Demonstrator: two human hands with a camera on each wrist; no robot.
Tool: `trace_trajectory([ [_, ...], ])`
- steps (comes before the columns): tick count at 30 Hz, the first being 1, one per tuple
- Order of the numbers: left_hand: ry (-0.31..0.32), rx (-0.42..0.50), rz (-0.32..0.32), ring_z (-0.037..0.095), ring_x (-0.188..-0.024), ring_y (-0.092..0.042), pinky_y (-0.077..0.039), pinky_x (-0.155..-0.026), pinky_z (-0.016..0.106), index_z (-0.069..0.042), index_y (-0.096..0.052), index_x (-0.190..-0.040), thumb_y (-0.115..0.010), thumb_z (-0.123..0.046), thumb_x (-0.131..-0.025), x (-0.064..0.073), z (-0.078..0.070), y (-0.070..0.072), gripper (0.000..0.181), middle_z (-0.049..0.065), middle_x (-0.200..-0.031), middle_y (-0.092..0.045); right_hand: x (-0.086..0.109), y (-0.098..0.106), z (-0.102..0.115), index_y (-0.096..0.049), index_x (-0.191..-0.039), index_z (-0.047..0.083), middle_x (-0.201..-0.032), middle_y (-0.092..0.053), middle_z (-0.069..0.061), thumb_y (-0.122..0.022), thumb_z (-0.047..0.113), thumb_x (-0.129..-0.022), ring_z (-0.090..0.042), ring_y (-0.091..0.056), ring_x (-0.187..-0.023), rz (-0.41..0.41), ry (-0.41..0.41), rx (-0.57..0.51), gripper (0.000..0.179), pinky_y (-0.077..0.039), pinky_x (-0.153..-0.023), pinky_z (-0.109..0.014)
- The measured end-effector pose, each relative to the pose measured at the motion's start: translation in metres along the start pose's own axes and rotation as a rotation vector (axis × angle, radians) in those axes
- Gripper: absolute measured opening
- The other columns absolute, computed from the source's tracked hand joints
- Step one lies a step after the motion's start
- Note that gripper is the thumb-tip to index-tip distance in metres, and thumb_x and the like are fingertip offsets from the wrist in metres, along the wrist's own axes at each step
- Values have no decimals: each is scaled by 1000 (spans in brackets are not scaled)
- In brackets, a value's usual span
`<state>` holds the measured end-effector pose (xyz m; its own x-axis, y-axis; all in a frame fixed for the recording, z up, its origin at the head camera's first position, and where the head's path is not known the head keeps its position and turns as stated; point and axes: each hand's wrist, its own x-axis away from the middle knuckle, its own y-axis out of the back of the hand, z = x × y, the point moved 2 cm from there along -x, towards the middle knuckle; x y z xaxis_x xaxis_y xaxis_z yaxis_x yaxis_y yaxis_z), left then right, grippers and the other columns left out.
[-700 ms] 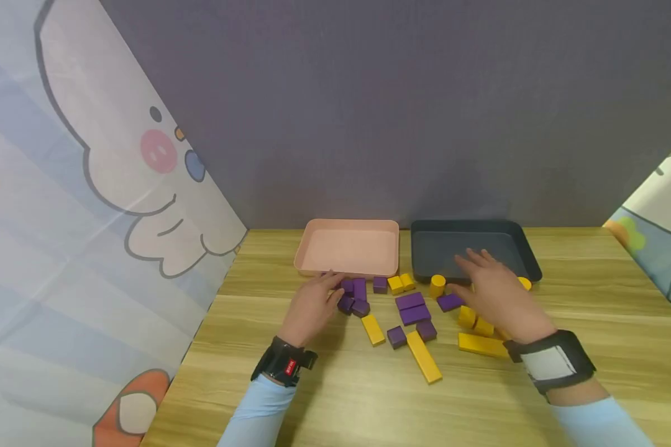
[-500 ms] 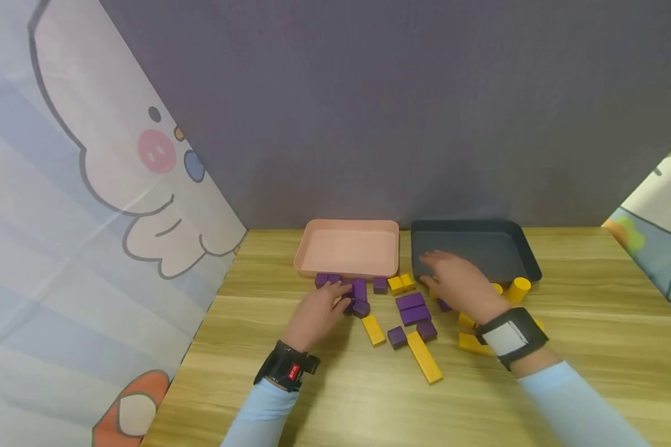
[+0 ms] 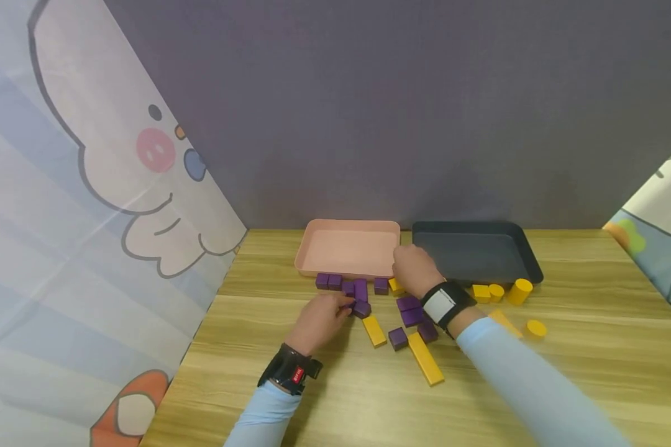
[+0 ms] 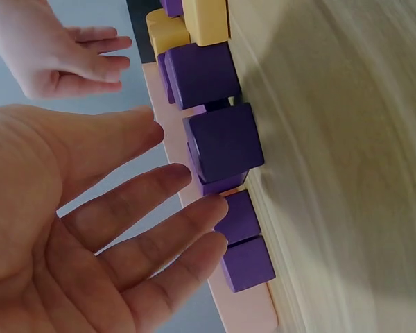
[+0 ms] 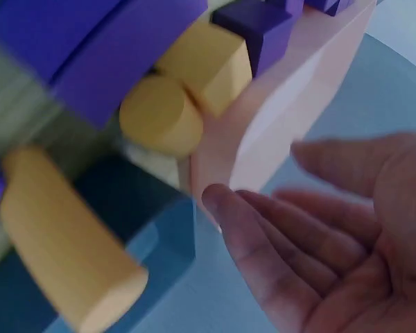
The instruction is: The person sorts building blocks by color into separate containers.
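Observation:
My left hand hovers at the left edge of a cluster of purple blocks, its fingers spread and holding nothing in the left wrist view. A purple cube stands just beyond its fingertips. Over the gap between the two trays is my right hand, with nothing between thumb and fingers in the right wrist view. Close to those fingers lie a yellow cylinder and a yellow cube, beside the pink tray's wall. The right hand and forearm hide part of the middle blocks in the head view.
A pink tray and a dark tray stand side by side at the back. Purple slabs lie mid-table, with a long yellow block in front. Several yellow pieces, including an upright cylinder, sit on the right.
My right hand has swept left from over the yellow pieces and dark tray to the gap between the trays. The left hand has drawn slightly back toward me, uncovering purple cubes by the pink tray.

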<state>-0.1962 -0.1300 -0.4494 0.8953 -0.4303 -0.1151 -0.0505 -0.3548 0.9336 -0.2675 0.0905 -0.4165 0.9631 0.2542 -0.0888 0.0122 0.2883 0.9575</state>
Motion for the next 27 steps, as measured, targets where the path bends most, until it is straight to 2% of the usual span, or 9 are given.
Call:
trace_trajectory([
  [2,10,7,6,22,-98,-76,-62,-85,35,-9,-78,-119,-73,-15,-96,0,2,-2,24,6,-110,-79,-7,-2,4,-69,-87,-4,-74,-68,-13,-64,3,-93,-23,-61,-62,-20,-45,-39,11,-47,-52,-32],
  [5,14,19,10,22,-98,-76,-62,-83,34,-9,-78,-119,-74,-14,-95,0,2,-4,24,7,-110,-80,-15,-6,9,-68,-87,-4,-78,-71,-16,-63,2,-90,-29,-68,-68,-22,-122,-97,9,-53,-54,-37],
  [10,2,15,6,23,-101,-76,-62,-87,35,-9,-79,-118,-76,-14,-94,0,2,-5,25,7,-112,-80,-22,-13,7,-70,-97,-6,-91,-76,-20,-63,3,-91,-34,-74,-80,-43,-225,-91,13,-61,-63,-44],
  [19,5,-2,-10,27,-103,-75,-61,-92,39,-6,-79,-118,-79,-10,-90,-1,1,-7,28,8,-114,-77,-21,-19,-9,-71,-106,-7,-98,-76,-23,-62,4,-93,-36,-74,-84,-71,-264,-41,19,-64,-71,-47],
  [27,36,7,-29,22,-100,-75,-61,-89,36,-10,-81,-112,-82,-9,-86,-4,2,-7,26,6,-109,-79,-20,-17,-16,-71,-106,-8,-96,-75,-22,-61,5,-92,-31,-71,-81,-46,-314,-106,22,-65,-74,-47],
])
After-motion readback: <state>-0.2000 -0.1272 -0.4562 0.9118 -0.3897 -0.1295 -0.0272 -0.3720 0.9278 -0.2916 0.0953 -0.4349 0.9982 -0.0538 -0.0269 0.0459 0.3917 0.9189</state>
